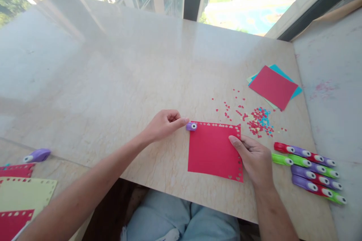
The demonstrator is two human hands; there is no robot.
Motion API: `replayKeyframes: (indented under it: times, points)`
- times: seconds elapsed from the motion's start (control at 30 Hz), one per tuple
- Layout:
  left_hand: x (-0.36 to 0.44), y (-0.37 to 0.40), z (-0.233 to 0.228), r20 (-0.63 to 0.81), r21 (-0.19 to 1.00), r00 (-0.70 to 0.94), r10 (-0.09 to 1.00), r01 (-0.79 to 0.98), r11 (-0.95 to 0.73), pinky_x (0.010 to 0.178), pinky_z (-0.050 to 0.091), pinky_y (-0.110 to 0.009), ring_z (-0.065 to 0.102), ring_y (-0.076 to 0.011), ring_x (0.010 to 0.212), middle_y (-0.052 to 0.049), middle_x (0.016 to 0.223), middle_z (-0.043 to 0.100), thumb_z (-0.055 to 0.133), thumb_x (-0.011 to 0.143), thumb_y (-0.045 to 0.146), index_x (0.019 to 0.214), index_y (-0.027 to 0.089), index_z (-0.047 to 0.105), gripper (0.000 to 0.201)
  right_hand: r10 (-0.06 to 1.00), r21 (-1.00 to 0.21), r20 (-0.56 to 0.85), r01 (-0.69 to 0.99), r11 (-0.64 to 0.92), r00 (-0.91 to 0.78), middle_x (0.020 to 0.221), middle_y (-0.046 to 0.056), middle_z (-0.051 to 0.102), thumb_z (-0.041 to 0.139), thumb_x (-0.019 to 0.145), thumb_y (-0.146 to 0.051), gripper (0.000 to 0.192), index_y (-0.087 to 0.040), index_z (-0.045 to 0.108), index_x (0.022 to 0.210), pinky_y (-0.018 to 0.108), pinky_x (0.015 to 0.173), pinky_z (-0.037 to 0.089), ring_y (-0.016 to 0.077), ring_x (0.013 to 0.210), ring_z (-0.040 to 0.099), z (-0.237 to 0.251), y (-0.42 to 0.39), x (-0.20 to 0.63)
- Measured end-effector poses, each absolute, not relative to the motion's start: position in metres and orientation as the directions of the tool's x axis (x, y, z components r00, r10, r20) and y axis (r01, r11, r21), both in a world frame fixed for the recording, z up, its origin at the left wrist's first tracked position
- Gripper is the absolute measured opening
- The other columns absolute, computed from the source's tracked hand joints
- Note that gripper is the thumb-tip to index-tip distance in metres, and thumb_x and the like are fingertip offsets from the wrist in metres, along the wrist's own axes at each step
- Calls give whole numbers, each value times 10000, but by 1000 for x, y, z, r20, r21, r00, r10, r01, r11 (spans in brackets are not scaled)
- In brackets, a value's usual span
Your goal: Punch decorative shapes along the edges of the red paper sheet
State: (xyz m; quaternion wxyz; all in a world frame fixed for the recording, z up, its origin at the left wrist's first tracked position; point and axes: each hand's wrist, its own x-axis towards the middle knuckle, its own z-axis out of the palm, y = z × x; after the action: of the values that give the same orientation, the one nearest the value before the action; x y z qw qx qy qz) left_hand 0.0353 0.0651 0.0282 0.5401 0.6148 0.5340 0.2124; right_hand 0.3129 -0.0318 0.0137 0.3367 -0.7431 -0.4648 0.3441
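Note:
A red sheet of paper (212,150) is in front of me, with small shapes punched along its top and right edges and a few at the bottom right corner. My right hand (253,154) pinches its right edge, thumb on top and fingers behind. At the sheet's top left corner sits a small purple craft punch (191,126). My left hand (169,122) is closed on the punch, the thumb at its left end and the other fingers curled. Just how the fingers grip under the punch is hidden.
Punched-out bits (258,120) in red, blue and pale yellow lie scattered beyond the sheet. Several coloured punches (311,169) line up at right. Stacked paper (274,86) rests behind. At far left are a purple punch (36,156) and punched sheets (28,192). Windows border the table's far side.

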Motion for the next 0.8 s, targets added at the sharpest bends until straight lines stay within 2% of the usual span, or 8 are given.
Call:
replayKeyframes:
  times: [0.2,0.4,0.6,0.8]
  points:
    - [43,75,32,-480,828,398,782,500,253,381,235,-210,372,-73,405,22,484,438,645,763,554,548,176,475,468,934,-845,-205,428,-320,294,728,37,723,696,786,-517,395,-164,772,947,289,572,528,229,646,647,15,-29,310]
    - [47,79,34,-553,787,412,724,544,291,352,255,-217,378,-76,387,0,492,483,680,737,516,547,168,553,416,943,-854,-198,425,-301,269,714,30,706,671,791,-548,412,-163,761,908,285,586,503,226,662,632,14,-29,309]
    - [52,76,36,-546,795,380,746,517,318,337,228,-206,339,-59,357,16,469,457,695,727,438,537,171,539,363,957,-850,-158,460,-258,245,686,17,672,639,807,-561,418,-158,742,848,275,583,460,198,635,583,14,-29,310]
    - [52,76,33,-552,788,373,745,525,321,345,234,-202,342,-58,362,20,470,447,704,723,437,535,168,521,375,961,-858,-146,454,-241,235,636,2,636,636,797,-567,421,-155,723,790,261,569,430,186,617,563,16,-28,308]
